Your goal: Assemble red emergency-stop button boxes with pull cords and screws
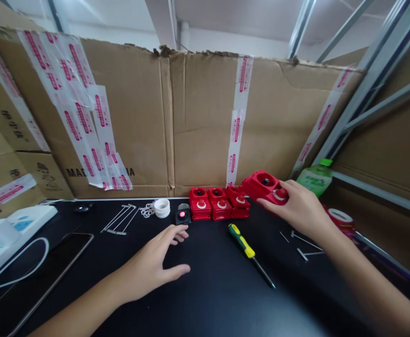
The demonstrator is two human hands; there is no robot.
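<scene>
My right hand [298,206] grips a red plastic housing [266,187] with a round recess and a red knob, lifted above the table at the right. Just left of it, several similar red housings [221,204] stand side by side against the cardboard. My left hand [156,262] hovers over the black table [205,304], fingers apart and holding nothing. Beyond its fingertips sits a small black square part [183,214] with a red centre. Between the hands lies a green and yellow screwdriver [244,244], its tip pointing toward the lower right.
White rings [162,208], metal T-shaped rods [120,220], a phone-like tablet [32,281] and a white power strip [11,238] are on the left. At right are a green bottle [316,178], tape roll [340,216] and more rods [306,252]. A cardboard wall [205,126] stands behind.
</scene>
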